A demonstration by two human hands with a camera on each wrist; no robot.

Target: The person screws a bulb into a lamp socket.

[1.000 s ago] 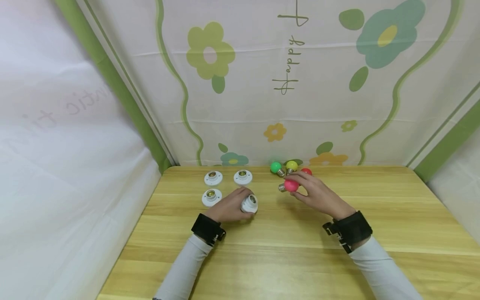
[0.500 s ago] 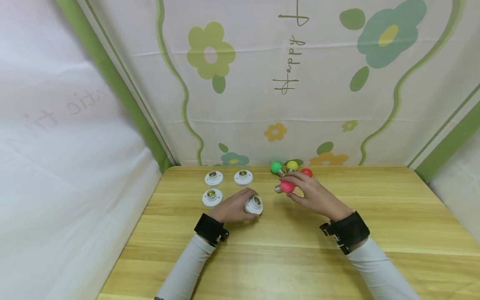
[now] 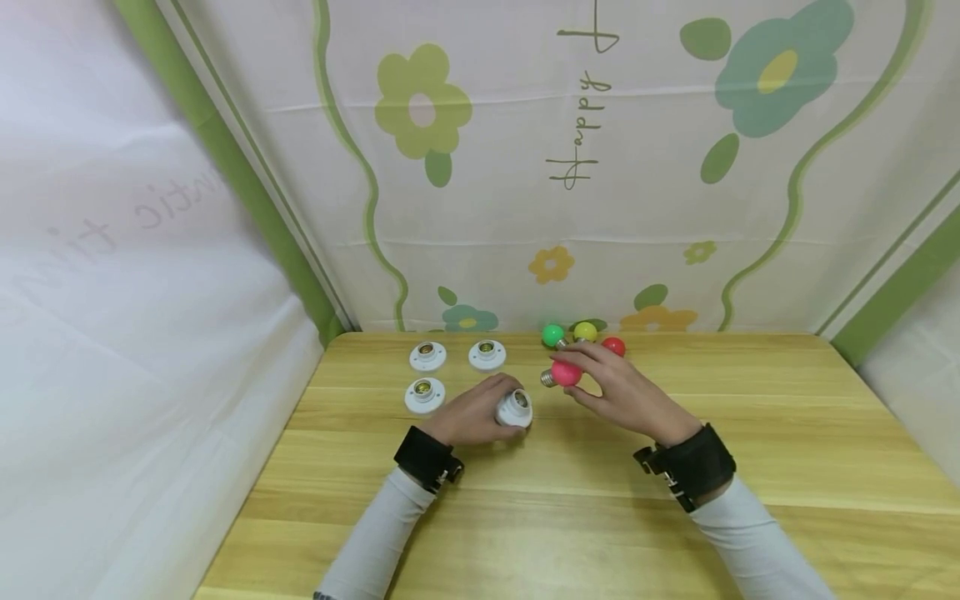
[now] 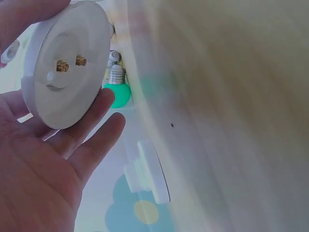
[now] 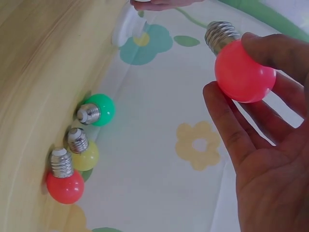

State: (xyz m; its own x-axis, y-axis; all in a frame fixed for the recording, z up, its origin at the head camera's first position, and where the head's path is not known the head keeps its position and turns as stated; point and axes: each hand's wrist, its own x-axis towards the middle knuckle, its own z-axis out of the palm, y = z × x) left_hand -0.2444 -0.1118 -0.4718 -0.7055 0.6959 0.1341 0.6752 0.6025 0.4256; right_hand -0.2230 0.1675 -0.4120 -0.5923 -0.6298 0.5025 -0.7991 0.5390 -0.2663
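My left hand (image 3: pixel 480 414) grips a round white lamp socket (image 3: pixel 515 408) by its rim, its opening tilted up and toward the right. In the left wrist view the flat underside of the held socket (image 4: pixel 67 67) shows two brass screws. My right hand (image 3: pixel 626 392) pinches a pinkish-red light bulb (image 3: pixel 567 373) by its globe, between thumb and fingers. The metal screw base of that bulb (image 5: pixel 222 35) points left toward the socket, a short gap away. Both things are held above the wooden table (image 3: pixel 570 517).
Three more white sockets stand at the back left: one far left (image 3: pixel 427 356), one beside it (image 3: pixel 487 355), one nearer (image 3: pixel 424 395). Behind my right hand lie a green bulb (image 3: pixel 552 335), a yellow bulb (image 3: pixel 585 332) and a red bulb (image 3: pixel 614 346). A flowered curtain (image 3: pixel 480 208) hangs behind the table.
My right hand has carried the pinkish-red bulb leftward. The left hand has shifted a little to the right with its socket, so the two are closer together.
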